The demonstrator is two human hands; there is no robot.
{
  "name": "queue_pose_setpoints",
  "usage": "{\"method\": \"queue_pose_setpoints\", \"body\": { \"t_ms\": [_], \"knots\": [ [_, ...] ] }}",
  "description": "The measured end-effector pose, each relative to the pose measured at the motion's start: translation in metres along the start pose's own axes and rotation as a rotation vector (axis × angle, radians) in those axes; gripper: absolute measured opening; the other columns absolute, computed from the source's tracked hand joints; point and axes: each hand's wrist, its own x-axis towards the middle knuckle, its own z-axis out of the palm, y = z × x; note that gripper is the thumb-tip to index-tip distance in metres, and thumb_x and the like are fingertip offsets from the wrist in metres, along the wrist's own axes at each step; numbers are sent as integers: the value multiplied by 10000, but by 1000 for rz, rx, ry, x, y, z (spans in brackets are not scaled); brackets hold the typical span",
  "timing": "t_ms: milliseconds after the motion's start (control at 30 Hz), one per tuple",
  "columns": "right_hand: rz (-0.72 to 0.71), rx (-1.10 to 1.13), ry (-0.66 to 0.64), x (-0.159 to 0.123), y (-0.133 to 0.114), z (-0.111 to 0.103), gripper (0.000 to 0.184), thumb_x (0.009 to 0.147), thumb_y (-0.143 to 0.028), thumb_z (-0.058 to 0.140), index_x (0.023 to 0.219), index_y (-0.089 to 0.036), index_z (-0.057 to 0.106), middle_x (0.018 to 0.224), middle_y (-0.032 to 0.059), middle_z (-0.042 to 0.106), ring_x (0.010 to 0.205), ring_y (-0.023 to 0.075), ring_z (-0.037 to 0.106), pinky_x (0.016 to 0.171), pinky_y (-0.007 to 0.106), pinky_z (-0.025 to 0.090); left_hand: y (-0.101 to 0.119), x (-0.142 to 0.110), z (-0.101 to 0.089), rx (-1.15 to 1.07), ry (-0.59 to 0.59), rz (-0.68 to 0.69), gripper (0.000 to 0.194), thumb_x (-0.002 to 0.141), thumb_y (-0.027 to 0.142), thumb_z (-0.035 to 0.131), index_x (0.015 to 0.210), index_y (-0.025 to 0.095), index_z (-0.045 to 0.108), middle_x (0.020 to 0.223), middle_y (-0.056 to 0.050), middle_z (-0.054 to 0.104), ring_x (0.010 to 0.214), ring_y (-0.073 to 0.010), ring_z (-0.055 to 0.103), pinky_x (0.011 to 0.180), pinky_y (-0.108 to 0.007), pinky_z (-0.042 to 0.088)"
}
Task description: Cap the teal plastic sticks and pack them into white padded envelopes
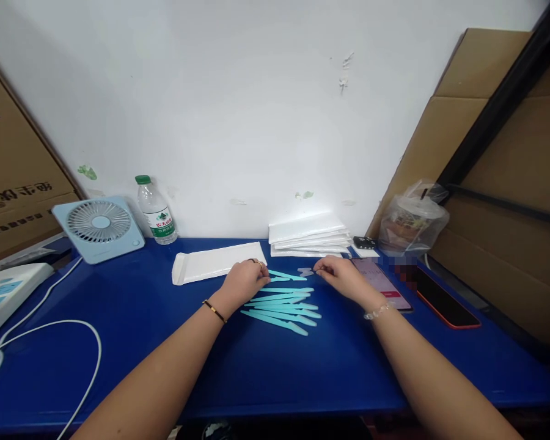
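Note:
Slim turquoise eyebrow razors (pixel 279 313) with bent ends lie fanned out on the blue table, several of them. My left hand (pixel 247 280) is closed in a pinch at the far end of the group, around the handle end of a turquoise razor (pixel 293 278). Small clear plastic pieces (pixel 305 272) rest just beyond that razor's tip. My right hand (pixel 338 275) is beside these pieces, thumb and forefinger pressed together. Whatever lies between its fingertips is too small to make out.
A white padded envelope (pixel 217 261) lies behind my left hand, and a stack of them (pixel 307 235) against the wall. Two phones (pixel 385 284) (pixel 444 299) and a bagged cup (pixel 412 223) are on the right. Leftward stand a water bottle (pixel 158 214), a fan (pixel 101 229) and a cable (pixel 98 348).

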Motion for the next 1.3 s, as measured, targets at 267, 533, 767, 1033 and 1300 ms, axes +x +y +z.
{"method": "queue_pose_setpoints", "body": {
  "t_ms": [267, 533, 767, 1033, 1300],
  "knots": [
    [-29, -63, -56, 7, 14, 19, 112, 819, -227, 554, 876, -184, 640, 918, 57, 581, 753, 155, 555, 706, 281, 439, -9, 2, 2, 24, -61, -45, 94, 761, 270, 585, 716, 204, 635, 791, -17, 649, 695, -162, 586, 595, -258, 388],
    [33, -155, -111, 5, 8, 20, 60, 841, -180, 512, 835, -178, 572, 891, 58, 553, 777, 164, 560, 730, 285, 441, -7, 2, 2, -24, -87, -45, 95, 763, 259, 559, 713, 196, 609, 746, -16, 635, 681, -158, 576, 564, -244, 379],
    [-1, -197, -99, 0, -6, 14, 165, 907, -223, 417, 829, -176, 554, 890, 86, 573, 765, 181, 564, 722, 292, 421, -8, 3, 3, -65, -68, -52, 75, 771, 260, 551, 743, 209, 599, 742, -1, 643, 690, -159, 580, 558, -247, 370],
    [-34, 11, -118, -4, -29, 8, 184, 911, -294, 412, 835, -206, 555, 760, 24, 619, 637, 152, 542, 621, 263, 384, -8, 3, 3, -92, -24, -29, 98, 784, 297, 543, 768, 215, 595, 727, 6, 633, 685, -156, 577, 577, -248, 387],
    [-65, 78, -180, -5, -35, 16, 174, 885, -246, 428, 840, -192, 588, 718, 8, 603, 601, 124, 510, 556, 228, 365, 4, 2, 4, -149, -83, 3, 132, 793, 320, 543, 781, 209, 614, 746, 4, 642, 685, -148, 585, 575, -238, 403]
  ]
}}
